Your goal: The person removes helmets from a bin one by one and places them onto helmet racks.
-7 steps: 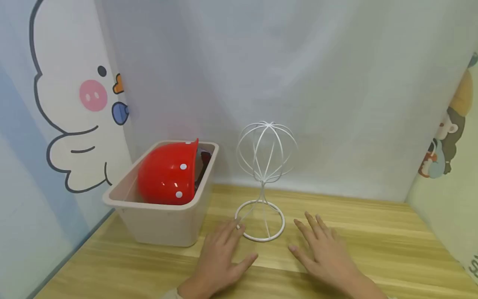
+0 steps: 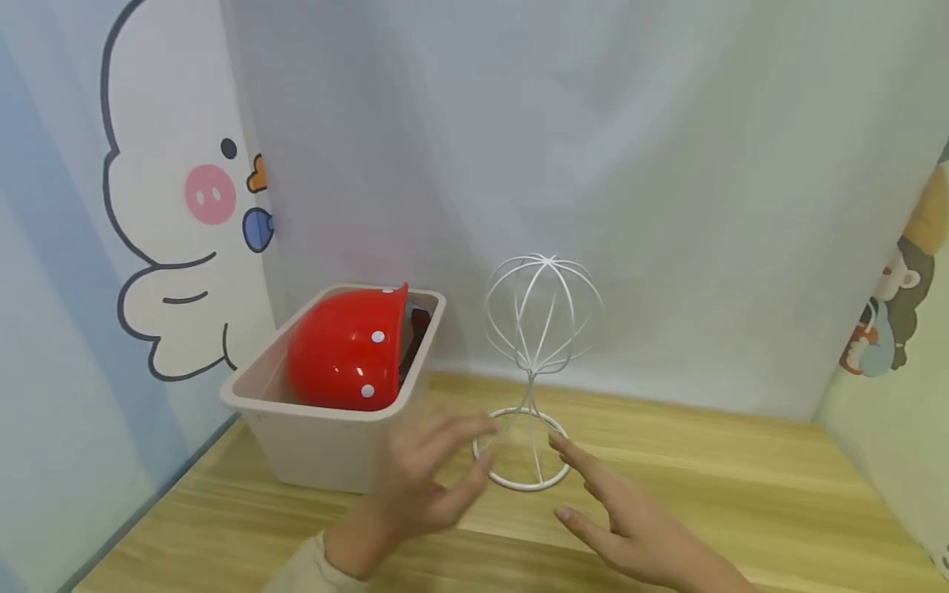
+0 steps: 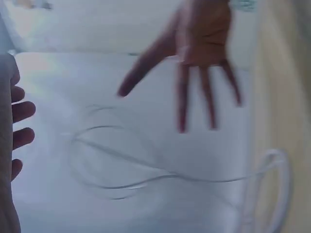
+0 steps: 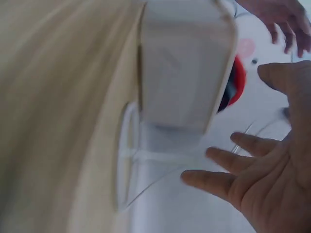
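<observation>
A white wire stand (image 2: pixel 547 261), with a round cage top and a ring base, stands upright on the wooden table. My left hand (image 2: pixel 423 473) hovers left of the ring, blurred, fingers loosely bent and nothing held. To the right of the ring is my right hand (image 2: pixel 633 515), its fingers stretched toward the stand and its thumb apart; the right wrist view shows that palm (image 4: pixel 267 184) bare. A red helmet (image 2: pixel 334 354) with white dots lies on its side in a beige bin (image 2: pixel 319 441), beside the left hand. Something dark shows behind the helmet's rim.
Behind the table (image 2: pixel 741 469) hangs a pale grey curtain (image 2: pixel 667 206). A blue side panel with a cartoon bird (image 2: pixel 174 206) rises at the left, and one with a cartoon figure (image 2: pixel 900 280) at the right. The bin stands close to the left panel.
Both hands have lifted and turned from palms down to more sideways. The right hand has moved slightly left toward the ring. The head view has shifted a little; stand and bin stay put.
</observation>
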